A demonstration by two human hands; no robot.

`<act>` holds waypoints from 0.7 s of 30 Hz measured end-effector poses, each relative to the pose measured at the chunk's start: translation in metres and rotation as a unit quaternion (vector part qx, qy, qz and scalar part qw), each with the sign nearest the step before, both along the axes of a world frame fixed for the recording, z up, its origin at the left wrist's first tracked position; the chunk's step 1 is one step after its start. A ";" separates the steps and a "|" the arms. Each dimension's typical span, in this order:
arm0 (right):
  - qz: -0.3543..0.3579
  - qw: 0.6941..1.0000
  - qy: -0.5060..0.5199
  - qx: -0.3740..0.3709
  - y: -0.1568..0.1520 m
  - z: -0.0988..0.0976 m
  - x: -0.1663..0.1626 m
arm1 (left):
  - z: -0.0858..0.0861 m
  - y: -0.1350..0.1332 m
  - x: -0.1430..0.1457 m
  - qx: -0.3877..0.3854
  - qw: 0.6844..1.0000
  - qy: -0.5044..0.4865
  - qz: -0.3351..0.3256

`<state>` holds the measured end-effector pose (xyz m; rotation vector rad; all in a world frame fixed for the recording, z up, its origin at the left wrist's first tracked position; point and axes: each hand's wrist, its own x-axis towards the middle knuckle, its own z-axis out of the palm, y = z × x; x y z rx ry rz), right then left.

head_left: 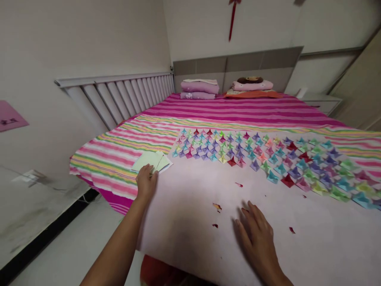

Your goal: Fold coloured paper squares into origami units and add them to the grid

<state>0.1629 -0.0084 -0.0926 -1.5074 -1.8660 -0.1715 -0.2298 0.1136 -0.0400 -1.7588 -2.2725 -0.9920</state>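
Observation:
At the left corner of a pale board [184, 190], my left hand [146, 182] reaches to a small stack of pale green and white paper sheets [162, 162]. Its fingers are bent together over the near edge of the top sheet and look closed on it. My right hand [257, 230] is over the board's near part, fingers apart and holding nothing. Rows of small folded paper pieces [238, 153], in blue, purple, green, red, pink and yellow, stand along the board's far side. Small red scraps [217, 207] lie between my hands.
The board rests on a bed with a striped pink, yellow and green sheet [107, 163]. Folded purple bedding [199, 88] and a pink folded pile [253, 85] lie by the headboard [208, 69]. A white radiator [119, 95] runs along the left wall.

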 end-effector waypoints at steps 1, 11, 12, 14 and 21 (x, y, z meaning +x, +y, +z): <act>-0.005 1.000 -0.003 -0.003 0.000 -0.002 0.000 | 0.001 0.005 -0.002 -0.008 1.000 0.001 0.008; -0.025 0.999 -0.021 -0.013 0.002 -0.011 -0.001 | 0.004 0.024 -0.007 -0.126 0.990 0.024 0.065; -0.025 0.999 -0.023 -0.012 0.003 -0.011 -0.001 | 0.005 0.023 -0.007 -0.135 0.988 0.029 0.064; -0.025 0.999 -0.025 -0.009 0.003 -0.012 -0.002 | 0.007 0.022 -0.009 -0.152 0.986 0.038 0.059; -0.031 0.999 -0.019 -0.015 0.004 -0.013 -0.002 | 0.016 0.021 -0.019 -0.184 0.981 0.054 0.037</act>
